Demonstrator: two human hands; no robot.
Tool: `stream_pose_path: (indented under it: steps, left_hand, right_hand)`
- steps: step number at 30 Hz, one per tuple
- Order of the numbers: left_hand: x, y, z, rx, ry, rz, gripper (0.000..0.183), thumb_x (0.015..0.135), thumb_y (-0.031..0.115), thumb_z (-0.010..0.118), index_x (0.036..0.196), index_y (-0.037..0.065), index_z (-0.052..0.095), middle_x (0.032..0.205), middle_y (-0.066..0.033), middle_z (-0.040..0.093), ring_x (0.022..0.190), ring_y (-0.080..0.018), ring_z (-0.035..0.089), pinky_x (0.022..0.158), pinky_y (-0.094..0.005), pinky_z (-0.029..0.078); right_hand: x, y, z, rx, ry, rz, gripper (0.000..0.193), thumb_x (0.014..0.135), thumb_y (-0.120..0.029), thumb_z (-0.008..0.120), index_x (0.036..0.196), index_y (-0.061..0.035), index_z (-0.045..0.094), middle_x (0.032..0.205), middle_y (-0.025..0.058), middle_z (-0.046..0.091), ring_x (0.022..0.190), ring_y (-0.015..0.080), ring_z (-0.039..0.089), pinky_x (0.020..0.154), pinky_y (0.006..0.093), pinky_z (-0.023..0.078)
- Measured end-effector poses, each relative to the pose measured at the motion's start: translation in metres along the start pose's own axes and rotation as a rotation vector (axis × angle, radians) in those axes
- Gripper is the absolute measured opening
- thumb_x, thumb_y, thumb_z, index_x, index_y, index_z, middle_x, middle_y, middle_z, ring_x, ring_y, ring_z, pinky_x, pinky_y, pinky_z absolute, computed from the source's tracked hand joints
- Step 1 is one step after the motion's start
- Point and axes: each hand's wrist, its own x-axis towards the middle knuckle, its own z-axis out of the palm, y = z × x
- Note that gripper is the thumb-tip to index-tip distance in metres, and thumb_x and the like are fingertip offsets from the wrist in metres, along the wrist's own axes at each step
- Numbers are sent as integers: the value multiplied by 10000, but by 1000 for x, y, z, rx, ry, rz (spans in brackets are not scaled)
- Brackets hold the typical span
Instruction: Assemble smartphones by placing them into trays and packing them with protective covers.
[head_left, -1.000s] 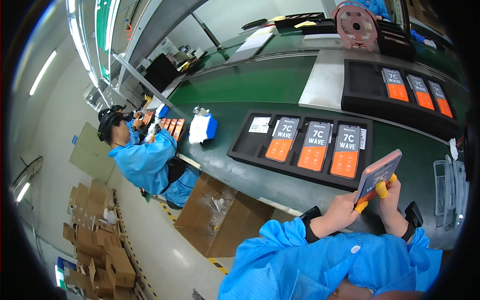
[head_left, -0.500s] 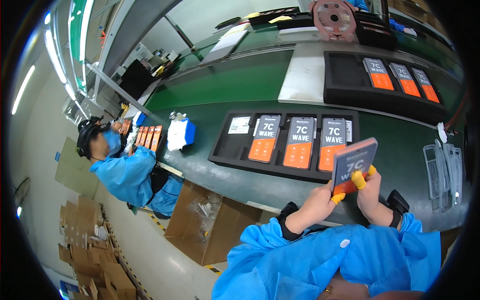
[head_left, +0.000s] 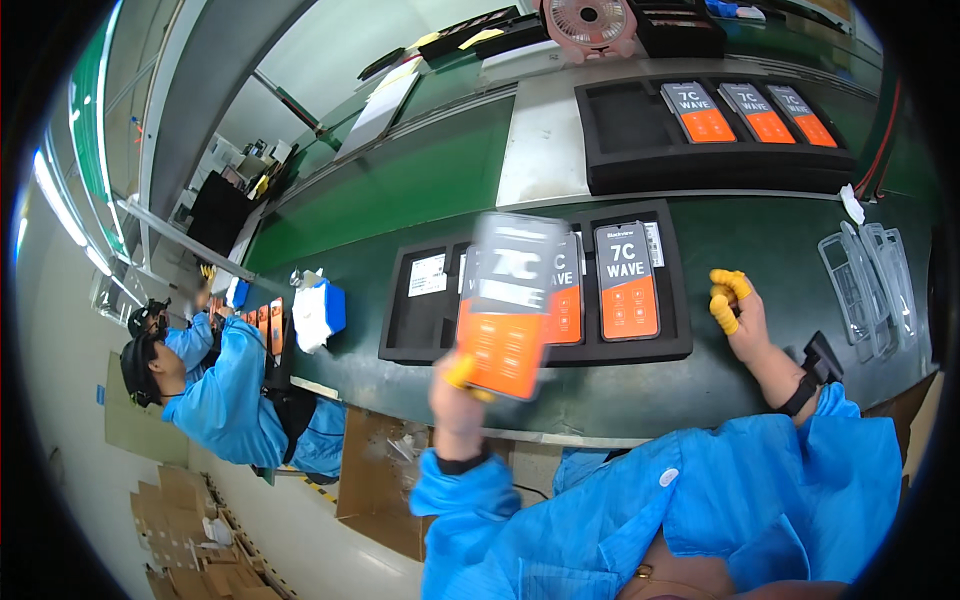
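My left hand (head_left: 456, 405), with yellow finger cots, grips a smartphone (head_left: 510, 300) by its lower end. The phone wears a grey-and-orange front film and is slightly blurred. It is raised over a black foam tray (head_left: 400, 335), hiding part of what lies there. Similar smartphones (head_left: 628, 280) lie in the tray's slots, one partly covered by the held phone. To the right of the tray my right hand (head_left: 745, 320) is above the green table, its cot-covered thumb and fingers bent but apart, holding nothing.
Farther back, a second black tray (head_left: 620, 165) holds three similar phones. Clear plastic cases (head_left: 865, 285) stand at the right. A blue box with white material (head_left: 318, 312) sits at the left, near a co-worker in blue (head_left: 235, 385). A pink fan (head_left: 590, 25) stands behind.
My left hand has carried the phone leftward over the near tray. My right hand has let go of it and stays at the right. The view has shifted slightly.
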Motion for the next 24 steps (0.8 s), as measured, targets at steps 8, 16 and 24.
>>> stream_pose_path:
  steps: [8,16,24]
  left_hand:
    - [86,11,-181,439,108,-296,245,835,264,452,800,46,561,668,-38,574,537,-98,502,466,-214,349]
    - [96,38,-133,2048,466,-146,351,768,287,499,952,-13,505,853,-190,573,790,-330,558,696,-425,440]
    - [96,-24,-231,1667,261,-2,403,834,285,387,910,-77,546,985,-284,532,955,-394,495,766,-424,402]
  right_hand:
    - [13,-7,3,-471,-50,-75,205,764,-208,582,840,-18,594,767,128,569,688,267,539,617,332,428]
    - [17,-2,4,-382,-21,5,235,767,-221,580,846,0,589,810,138,568,747,281,532,658,331,428]
    - [-11,-8,26,-739,-85,-258,575,766,-444,530,1016,73,521,1124,241,456,1064,349,400,909,393,308]
